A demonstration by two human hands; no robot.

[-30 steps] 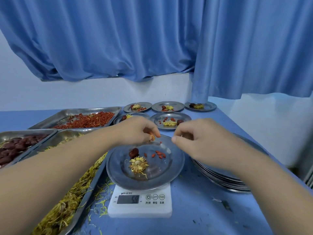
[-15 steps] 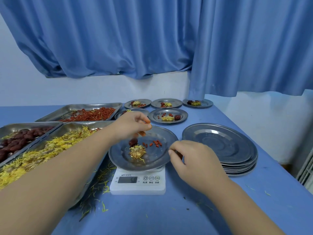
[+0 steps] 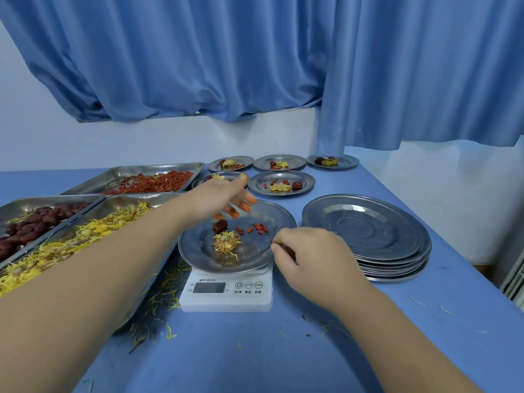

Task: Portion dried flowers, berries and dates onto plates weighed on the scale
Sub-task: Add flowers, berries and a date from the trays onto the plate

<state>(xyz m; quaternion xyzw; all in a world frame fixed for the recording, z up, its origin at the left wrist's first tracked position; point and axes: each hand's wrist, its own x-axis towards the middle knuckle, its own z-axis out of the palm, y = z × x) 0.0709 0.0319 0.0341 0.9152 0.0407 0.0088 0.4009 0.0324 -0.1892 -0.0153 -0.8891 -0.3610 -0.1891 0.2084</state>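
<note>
A steel plate (image 3: 195,252) sits on the white scale (image 3: 226,292). It holds a dark date (image 3: 220,226), one dried yellow flower (image 3: 226,241) and a few red berries (image 3: 259,228). My left hand (image 3: 224,197) hovers over the plate's far left edge, its fingers spread and pointing down, holding nothing I can see. My right hand (image 3: 309,259) pinches the plate's right rim with curled fingers. The scale's display is too blurred to read.
On the left stand trays of red berries (image 3: 153,182), dates (image 3: 31,222) and loose yellow flowers (image 3: 85,231). Several filled plates (image 3: 280,183) line the back. A stack of empty plates (image 3: 365,236) stands to the right of the scale. Petal scraps litter the blue table (image 3: 255,350).
My left hand has spread its fingers over the plate after pinching a bit of flower. My right hand came down from above the plate to its right rim and took hold there.
</note>
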